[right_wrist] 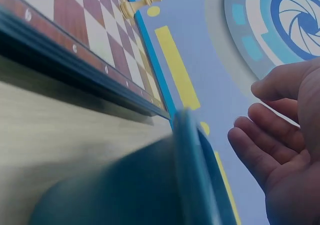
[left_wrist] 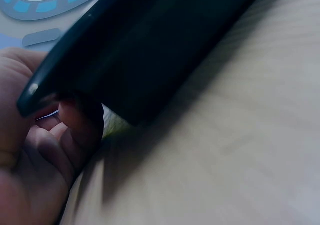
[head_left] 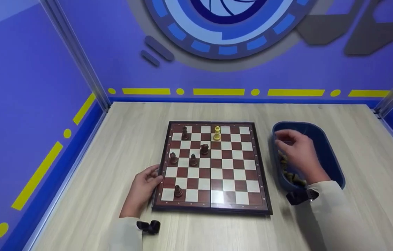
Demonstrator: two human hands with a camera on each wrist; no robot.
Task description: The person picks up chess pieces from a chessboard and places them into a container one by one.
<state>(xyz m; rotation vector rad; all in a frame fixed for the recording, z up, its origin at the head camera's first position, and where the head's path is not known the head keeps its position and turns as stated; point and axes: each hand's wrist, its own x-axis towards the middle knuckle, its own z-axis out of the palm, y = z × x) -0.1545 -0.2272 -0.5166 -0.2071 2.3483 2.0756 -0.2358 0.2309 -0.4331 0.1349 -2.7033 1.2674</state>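
Note:
A chessboard (head_left: pixel 234 164) of brown and white squares lies on the table. At its left edge my left hand (head_left: pixel 143 190) grips the rim, thumb on the side and fingers curled beneath it in the left wrist view. Over the dark blue tub (head_left: pixel 327 155), to the right of the board, hovers my right hand (head_left: pixel 299 151). Its fingers are loosely bent, with nothing between them in the right wrist view. Olive-gold chess pieces (head_left: pixel 293 178) lie inside the tub, partly hidden by that hand. One gold chess piece (head_left: pixel 217 133) stands upright near the board's far edge.
Several dark chess pieces stand on the board's left half, among them one at the far left (head_left: pixel 184 133), one mid-board (head_left: pixel 204 149) and one near the front (head_left: pixel 178 191). A blue wall (head_left: pixel 217 76) closes off the back of the wooden table (head_left: pixel 112 150).

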